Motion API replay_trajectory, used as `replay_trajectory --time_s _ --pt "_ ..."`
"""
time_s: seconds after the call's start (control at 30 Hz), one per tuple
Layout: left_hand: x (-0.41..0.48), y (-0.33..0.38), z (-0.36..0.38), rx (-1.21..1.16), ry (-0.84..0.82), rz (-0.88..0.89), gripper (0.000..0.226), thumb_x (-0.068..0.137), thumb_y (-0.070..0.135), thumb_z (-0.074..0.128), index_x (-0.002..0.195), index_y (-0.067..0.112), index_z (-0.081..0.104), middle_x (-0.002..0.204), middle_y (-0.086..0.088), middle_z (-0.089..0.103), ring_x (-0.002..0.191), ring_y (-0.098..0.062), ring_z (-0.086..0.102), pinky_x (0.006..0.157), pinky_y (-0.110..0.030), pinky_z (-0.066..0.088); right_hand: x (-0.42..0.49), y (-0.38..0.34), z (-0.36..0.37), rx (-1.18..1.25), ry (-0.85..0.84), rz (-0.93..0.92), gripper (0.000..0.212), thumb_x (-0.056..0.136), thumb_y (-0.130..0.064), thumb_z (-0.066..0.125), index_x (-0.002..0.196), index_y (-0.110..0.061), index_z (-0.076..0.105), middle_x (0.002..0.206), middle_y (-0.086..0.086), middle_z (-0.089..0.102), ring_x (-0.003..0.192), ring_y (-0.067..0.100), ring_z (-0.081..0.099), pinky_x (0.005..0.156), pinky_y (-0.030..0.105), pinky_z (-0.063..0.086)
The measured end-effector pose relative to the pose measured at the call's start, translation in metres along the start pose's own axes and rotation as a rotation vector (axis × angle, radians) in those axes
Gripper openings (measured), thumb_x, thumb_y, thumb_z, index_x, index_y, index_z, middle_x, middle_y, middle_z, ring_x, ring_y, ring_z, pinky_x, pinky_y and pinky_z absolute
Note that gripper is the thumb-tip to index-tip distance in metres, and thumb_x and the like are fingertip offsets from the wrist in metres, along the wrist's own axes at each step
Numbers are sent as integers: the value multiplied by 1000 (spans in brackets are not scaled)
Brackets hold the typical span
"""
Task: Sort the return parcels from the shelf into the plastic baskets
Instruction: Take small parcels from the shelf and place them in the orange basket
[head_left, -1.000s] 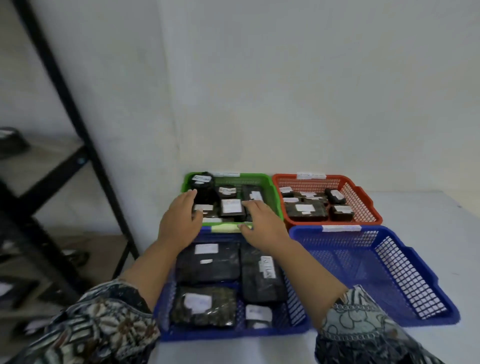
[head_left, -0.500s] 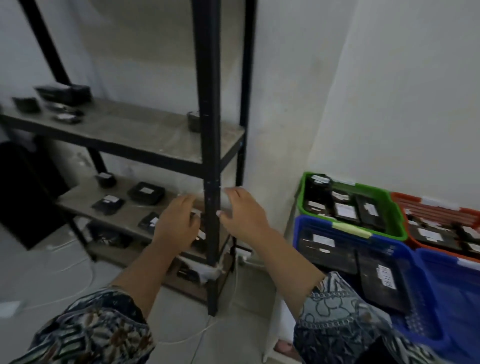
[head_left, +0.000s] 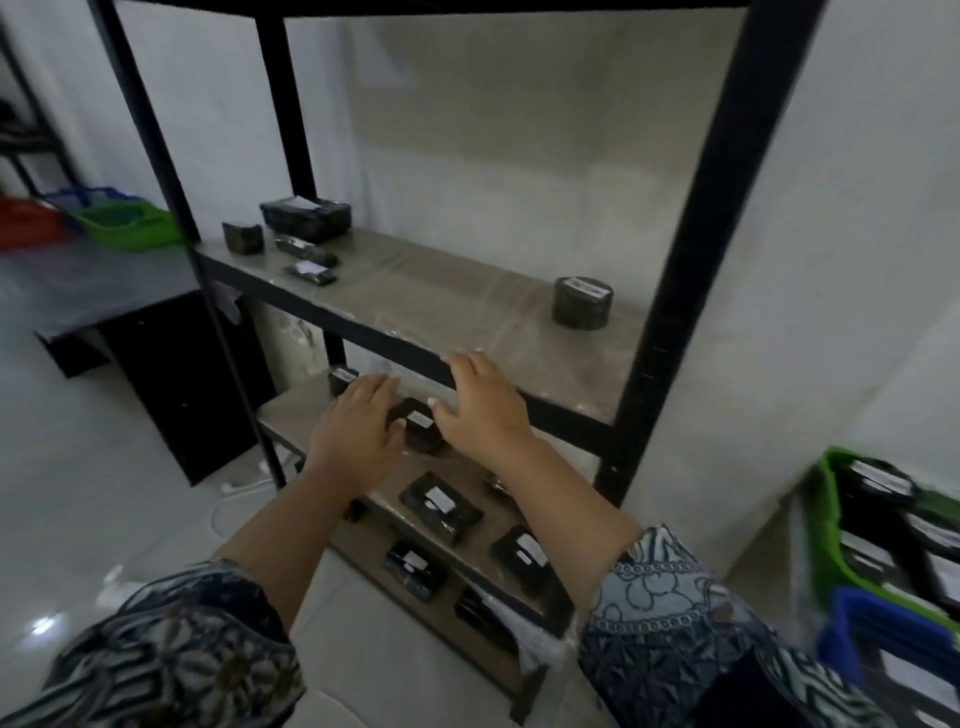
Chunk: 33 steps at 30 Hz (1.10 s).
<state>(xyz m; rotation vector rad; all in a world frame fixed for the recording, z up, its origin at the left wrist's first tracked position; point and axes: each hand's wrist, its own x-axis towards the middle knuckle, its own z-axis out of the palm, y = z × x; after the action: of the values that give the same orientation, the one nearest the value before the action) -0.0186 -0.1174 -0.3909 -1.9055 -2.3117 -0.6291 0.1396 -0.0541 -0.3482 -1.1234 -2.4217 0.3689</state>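
Next, for pick-up, close left hand (head_left: 358, 423) and right hand (head_left: 485, 410) (spread, empty) from 9 and 3 o'clock onto small black white-labelled wrapped parcel (head_left: 418, 425).

- We have turned from the baskets (head_left: 825, 525), now at the right edge, to face the shelf (head_left: 415, 296).
- Our left hand (head_left: 358, 423) and right hand (head_left: 485, 413) have left the baskets and now flank a parcel (head_left: 420, 430) on the lower board.

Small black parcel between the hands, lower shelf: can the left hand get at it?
Probably yes: the left hand is open right beside the small black parcel, with nothing between them; the right hand flanks the other side.
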Motion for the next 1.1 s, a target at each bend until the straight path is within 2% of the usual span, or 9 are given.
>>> replay_trajectory --time_s 0.23,0.37,0.57,0.73,0.9,1.1 --pt "64 -82 -15 24 42 -114 56 92 28 48 144 13 33 149 -6 32 139 -22 26 111 -40 27 102 -20 31 11 -38 0 60 95 -36 51 147 -17 27 154 4 25 143 21 22 115 39 27" --pt "95 -126 -25 35 54 -125 56 90 27 49 142 12 36 146 -8 36 136 -23 32 110 -41 31 145 -34 47 2 -65 18 60 96 -36 49 148 -16 27 154 4 25 142 22 24 114 38 28" --pt "140 -189 -30 -10 77 -91 57 93 30 49 144 11 32 150 -8 32 141 -24 22 114 -41 24 203 -57 76 -30 -43 75 61 95 -38 50 148 -16 26 153 3 26 140 20 27 111 36 30" --pt "186 -259 -34 -46 67 7 55 92 25 51 141 7 37 147 -11 36 139 -26 26 114 -40 24 262 -83 98 -34 9 220 61 95 -41 48 147 -18 27 153 4 26 139 22 28 109 38 31" --pt "227 -321 -37 -43 25 177 54 91 26 53 139 5 40 144 -12 39 135 -27 33 110 -41 31 311 -115 126 25 68 360 59 95 -45 48 146 -20 30 152 5 30 135 24 35 105 38 35" --pt "262 -364 -28 -53 14 392 56 84 39 38 132 10 46 137 -10 47 129 -30 42 106 -44 37 346 -126 158 71 114 519 66 91 -58 44 145 -23 32 151 4 32 133 24 38 108 39 35"
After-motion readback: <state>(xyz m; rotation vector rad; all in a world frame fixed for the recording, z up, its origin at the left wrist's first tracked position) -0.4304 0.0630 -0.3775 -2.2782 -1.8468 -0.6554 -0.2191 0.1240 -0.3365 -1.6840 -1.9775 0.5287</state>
